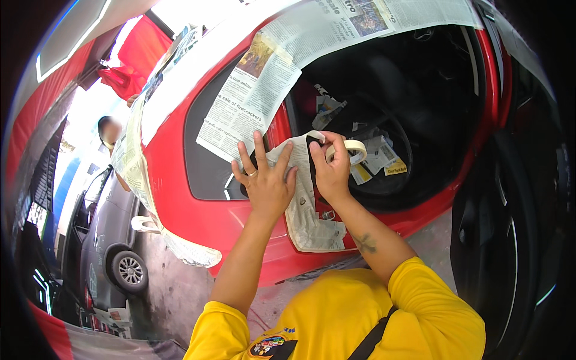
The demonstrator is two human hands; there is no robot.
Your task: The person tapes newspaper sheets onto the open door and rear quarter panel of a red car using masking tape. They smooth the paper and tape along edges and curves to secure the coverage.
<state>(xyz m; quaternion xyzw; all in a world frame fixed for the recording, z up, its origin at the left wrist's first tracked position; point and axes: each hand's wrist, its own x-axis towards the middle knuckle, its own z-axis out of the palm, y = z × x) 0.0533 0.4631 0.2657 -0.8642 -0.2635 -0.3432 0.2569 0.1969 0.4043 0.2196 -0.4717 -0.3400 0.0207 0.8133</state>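
My left hand (269,187) lies with spread fingers on a strip of newspaper (303,207), pressing it against the red car body (231,222). A ring shows on one finger. In my right hand (332,174) is a cream roll of masking tape (359,152), gripped near the strip's upper end, beside the dark opening. The strip runs down along the edge of that opening and bends at the bottom. Above my left hand, a larger newspaper sheet (249,99) partly covers the dark side window (210,138).
More newspaper (336,24) lines the upper edge of the opening. Inside lie loose papers (378,153). A black door panel (486,240) stands at right. At left are a grey car (108,240) and a person (110,131) beyond the red car's papered end.
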